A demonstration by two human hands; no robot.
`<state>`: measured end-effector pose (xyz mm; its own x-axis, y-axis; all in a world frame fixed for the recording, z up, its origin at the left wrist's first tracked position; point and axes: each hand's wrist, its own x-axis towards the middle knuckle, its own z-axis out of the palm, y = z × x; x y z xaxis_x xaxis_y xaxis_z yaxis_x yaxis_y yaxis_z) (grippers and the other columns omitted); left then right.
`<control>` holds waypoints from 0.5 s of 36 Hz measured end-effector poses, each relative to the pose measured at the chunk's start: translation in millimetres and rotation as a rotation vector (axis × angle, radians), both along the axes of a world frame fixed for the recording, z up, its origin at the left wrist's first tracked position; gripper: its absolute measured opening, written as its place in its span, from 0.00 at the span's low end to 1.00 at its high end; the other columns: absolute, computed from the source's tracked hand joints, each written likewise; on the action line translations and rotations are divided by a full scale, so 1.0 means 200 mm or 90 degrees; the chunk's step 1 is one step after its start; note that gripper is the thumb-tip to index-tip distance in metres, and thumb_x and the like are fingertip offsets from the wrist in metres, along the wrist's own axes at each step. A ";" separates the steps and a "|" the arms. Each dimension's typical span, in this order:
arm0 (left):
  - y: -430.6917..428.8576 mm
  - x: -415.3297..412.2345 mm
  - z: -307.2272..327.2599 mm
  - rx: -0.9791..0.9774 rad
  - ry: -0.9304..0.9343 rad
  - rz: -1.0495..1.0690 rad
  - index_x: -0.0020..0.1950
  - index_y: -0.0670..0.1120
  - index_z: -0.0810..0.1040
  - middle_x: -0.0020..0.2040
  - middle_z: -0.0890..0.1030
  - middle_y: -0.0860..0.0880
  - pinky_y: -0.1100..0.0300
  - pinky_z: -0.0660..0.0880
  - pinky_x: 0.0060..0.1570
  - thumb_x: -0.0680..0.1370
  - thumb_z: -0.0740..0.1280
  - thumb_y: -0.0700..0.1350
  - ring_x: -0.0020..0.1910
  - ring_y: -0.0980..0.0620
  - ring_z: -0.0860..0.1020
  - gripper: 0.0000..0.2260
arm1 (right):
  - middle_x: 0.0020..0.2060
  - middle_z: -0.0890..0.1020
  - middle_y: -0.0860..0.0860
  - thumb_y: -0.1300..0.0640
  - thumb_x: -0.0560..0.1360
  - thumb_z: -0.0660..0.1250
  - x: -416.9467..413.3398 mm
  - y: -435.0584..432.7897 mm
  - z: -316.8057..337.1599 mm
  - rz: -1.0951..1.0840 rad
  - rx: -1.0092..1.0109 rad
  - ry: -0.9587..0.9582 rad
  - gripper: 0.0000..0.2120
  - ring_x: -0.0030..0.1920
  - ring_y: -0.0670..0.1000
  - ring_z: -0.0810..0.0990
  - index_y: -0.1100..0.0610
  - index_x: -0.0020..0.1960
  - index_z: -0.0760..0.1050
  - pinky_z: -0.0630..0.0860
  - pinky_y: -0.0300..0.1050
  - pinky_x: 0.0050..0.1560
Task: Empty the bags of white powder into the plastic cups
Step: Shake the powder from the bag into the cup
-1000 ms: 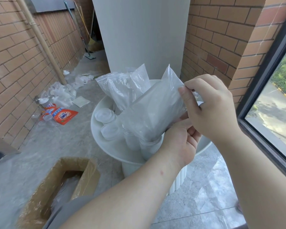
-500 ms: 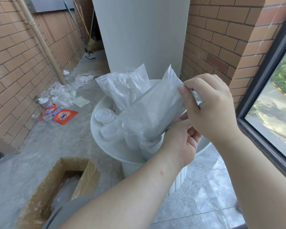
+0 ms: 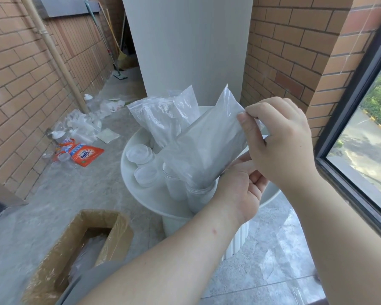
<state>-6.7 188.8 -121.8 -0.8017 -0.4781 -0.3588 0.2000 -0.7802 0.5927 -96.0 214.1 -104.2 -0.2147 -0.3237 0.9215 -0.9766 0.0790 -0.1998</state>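
Over round white table [image 3: 141, 195], right hand [image 3: 280, 143] pinches crinkly bag [image 3: 207, 146].

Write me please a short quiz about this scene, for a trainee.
1. True or false: the lower end of the tilted bag is at the mouth of a plastic cup.
2. Where does the right hand pinch this bag? A) its upper edge B) its lower corner C) nowhere
3. Fill in: the orange packet lies on the ____.
Key: 1 true; 2 A; 3 floor.
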 end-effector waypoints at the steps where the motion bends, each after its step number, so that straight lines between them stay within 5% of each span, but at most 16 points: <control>1: 0.00 0.00 0.00 0.000 0.003 -0.001 0.42 0.48 0.85 0.39 0.85 0.50 0.65 0.80 0.44 0.77 0.60 0.28 0.37 0.57 0.84 0.19 | 0.42 0.82 0.53 0.52 0.84 0.61 0.00 0.00 0.00 -0.001 -0.001 -0.001 0.16 0.42 0.61 0.77 0.61 0.45 0.80 0.74 0.61 0.44; 5: 0.00 0.00 -0.01 0.007 0.015 0.000 0.37 0.48 0.86 0.39 0.86 0.50 0.64 0.80 0.46 0.77 0.61 0.28 0.38 0.56 0.84 0.21 | 0.42 0.82 0.53 0.52 0.84 0.62 -0.01 0.00 0.00 -0.008 0.002 0.003 0.15 0.42 0.61 0.78 0.60 0.45 0.80 0.74 0.61 0.44; 10: 0.00 0.00 0.00 0.012 0.009 0.003 0.42 0.47 0.82 0.32 0.83 0.53 0.68 0.77 0.35 0.77 0.59 0.28 0.29 0.59 0.81 0.19 | 0.42 0.82 0.53 0.52 0.84 0.62 0.00 0.00 0.00 -0.007 0.010 0.005 0.15 0.43 0.61 0.78 0.60 0.46 0.80 0.74 0.61 0.44; 18: 0.00 -0.01 0.00 0.027 0.002 0.001 0.42 0.48 0.83 0.35 0.84 0.51 0.67 0.78 0.36 0.77 0.60 0.28 0.33 0.58 0.83 0.18 | 0.42 0.81 0.53 0.52 0.84 0.62 0.01 0.00 0.00 -0.020 -0.007 0.004 0.15 0.42 0.60 0.77 0.60 0.45 0.80 0.74 0.60 0.43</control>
<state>-8.6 188.9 -121.7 -0.8022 -0.4637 -0.3762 0.2035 -0.8046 0.5578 -94.8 214.0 -104.2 -0.2190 -0.3071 0.9261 -0.9749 0.1081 -0.1947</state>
